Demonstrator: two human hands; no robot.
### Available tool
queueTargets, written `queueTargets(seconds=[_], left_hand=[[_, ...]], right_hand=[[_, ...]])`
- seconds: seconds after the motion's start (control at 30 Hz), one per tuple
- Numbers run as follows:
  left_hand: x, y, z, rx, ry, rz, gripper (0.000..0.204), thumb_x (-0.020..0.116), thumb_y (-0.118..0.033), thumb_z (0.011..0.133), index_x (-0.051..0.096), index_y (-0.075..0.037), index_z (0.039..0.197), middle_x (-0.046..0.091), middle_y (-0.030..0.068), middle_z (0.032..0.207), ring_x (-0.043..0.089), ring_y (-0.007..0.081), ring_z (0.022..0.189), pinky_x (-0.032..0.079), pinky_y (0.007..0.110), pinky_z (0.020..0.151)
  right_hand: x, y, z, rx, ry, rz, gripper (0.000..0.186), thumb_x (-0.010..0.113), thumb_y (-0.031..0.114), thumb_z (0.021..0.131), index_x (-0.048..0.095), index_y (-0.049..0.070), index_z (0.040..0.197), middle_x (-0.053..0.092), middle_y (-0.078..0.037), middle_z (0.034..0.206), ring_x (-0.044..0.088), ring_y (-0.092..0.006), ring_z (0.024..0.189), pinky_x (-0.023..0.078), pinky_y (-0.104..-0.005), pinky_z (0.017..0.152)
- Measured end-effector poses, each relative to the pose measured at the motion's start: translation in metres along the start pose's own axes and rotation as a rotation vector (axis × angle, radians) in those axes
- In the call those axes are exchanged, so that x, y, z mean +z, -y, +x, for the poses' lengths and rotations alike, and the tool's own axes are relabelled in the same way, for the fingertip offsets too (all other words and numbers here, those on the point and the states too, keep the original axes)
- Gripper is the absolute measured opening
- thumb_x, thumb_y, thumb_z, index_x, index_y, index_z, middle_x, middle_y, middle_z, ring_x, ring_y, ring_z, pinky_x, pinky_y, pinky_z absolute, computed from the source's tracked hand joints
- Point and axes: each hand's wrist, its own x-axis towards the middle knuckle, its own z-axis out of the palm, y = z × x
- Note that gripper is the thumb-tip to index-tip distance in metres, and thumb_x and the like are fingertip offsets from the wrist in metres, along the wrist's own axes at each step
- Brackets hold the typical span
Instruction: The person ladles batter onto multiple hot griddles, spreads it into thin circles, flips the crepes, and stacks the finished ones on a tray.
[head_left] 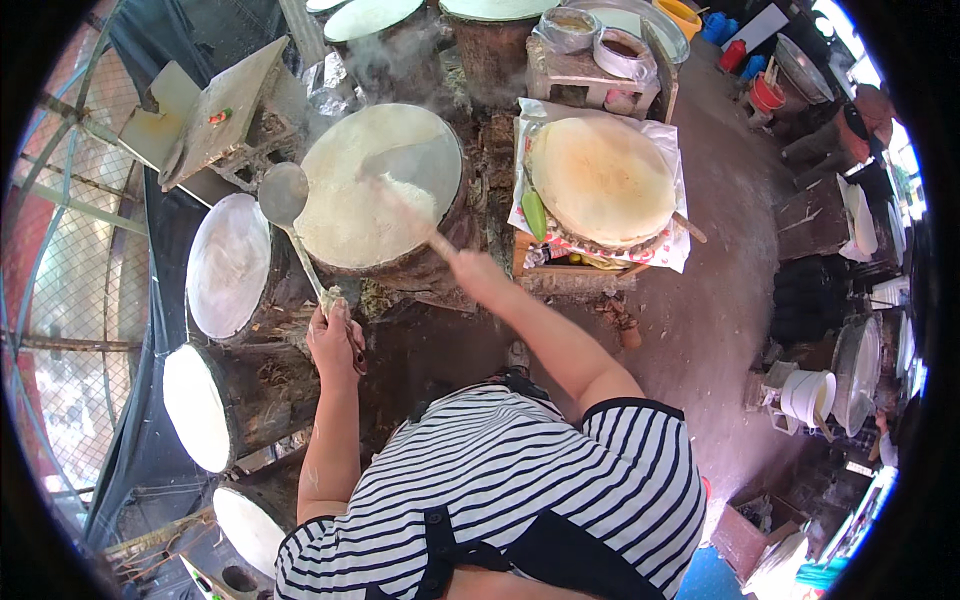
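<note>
My left hand [335, 343] is closed round the long handle of a ladle [283, 192], whose round bowl hangs by the left edge of a large round griddle [440, 165]. Pale batter [330, 200] covers most of that griddle, with a greyer bare patch toward the right. My right hand [482, 277] grips a wooden-handled spreader [438, 241] reaching over the batter; its far end is blurred by motion. To the right, large round flatbreads [605, 180] lie in a stack on a cloth-covered stand, a long green vegetable [535, 214] beside them.
More round griddles stand at the left, including a nearer whitish one [228, 265] and a white-topped one [196, 408]. Steam rises at the back. Bowls [622, 52] sit on a block at the back right. Brown floor [715, 230] runs along the right, where another person [840, 140] is.
</note>
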Motion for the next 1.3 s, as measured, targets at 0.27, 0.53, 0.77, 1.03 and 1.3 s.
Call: queueTargets(seconds=[0.27, 0.53, 0.77, 1.03, 1.3], left_hand=[[0.018, 0.008, -0.003, -0.047, -0.073, -0.039, 0.017, 0.053, -0.015, 0.091, 0.048, -0.007, 0.077, 0.043, -0.0011, 0.061, 0.043, 0.0094, 0.04, 0.034, 0.024, 0.033], [0.022, 0.004, 0.012, -0.058, -0.057, -0.051, 0.019, 0.054, -0.019, 0.09, 0.048, -0.007, 0.077, 0.044, 0.0, 0.061, 0.043, 0.0104, 0.041, 0.035, 0.025, 0.034], [0.023, -0.003, 0.025, -0.122, -0.016, -0.167, 0.015, 0.053, -0.016, 0.091, 0.048, -0.007, 0.08, 0.045, 0.0, 0.064, 0.043, 0.0096, 0.041, 0.035, 0.024, 0.034], [0.023, 0.001, 0.03, -0.106, 0.011, -0.219, 0.016, 0.052, -0.016, 0.091, 0.047, -0.007, 0.079, 0.044, 0.0005, 0.064, 0.043, 0.0104, 0.04, 0.034, 0.024, 0.034], [0.031, 0.003, 0.03, -0.131, -0.007, -0.161, 0.014, 0.052, -0.016, 0.091, 0.049, -0.006, 0.081, 0.047, 0.0009, 0.066, 0.044, 0.0105, 0.041, 0.035, 0.024, 0.034]], right_hand=[[-0.012, -0.027, -0.001, -0.206, 0.084, -0.012, 0.05, 0.048, 0.005, 0.079, 0.039, 0.004, 0.128, 0.055, -0.016, 0.07, 0.058, -0.035, 0.061, 0.049, -0.0444, 0.053], [-0.028, -0.067, 0.041, -0.261, -0.006, -0.075, 0.04, 0.047, 0.008, 0.083, 0.046, 0.01, 0.123, 0.059, -0.015, 0.075, 0.062, -0.0334, 0.064, 0.052, -0.0444, 0.053], [-0.062, -0.092, 0.095, -0.079, 0.011, -0.224, 0.025, 0.039, 0.023, 0.093, 0.053, 0.016, 0.112, 0.057, -0.013, 0.072, 0.061, -0.0315, 0.06, 0.049, -0.046, 0.051], [-0.098, -0.122, 0.154, -0.136, 0.032, -0.311, 0.03, 0.047, 0.031, 0.089, 0.058, 0.005, 0.079, 0.064, -0.016, 0.072, 0.065, -0.032, 0.068, 0.053, -0.0415, 0.06], [-0.035, -0.058, 0.085, 0.248, -0.126, 0.04, 0.038, 0.044, 0.013, 0.086, 0.041, 0.001, 0.121, 0.064, -0.019, 0.072, 0.064, -0.0353, 0.065, 0.051, -0.0477, 0.057]])
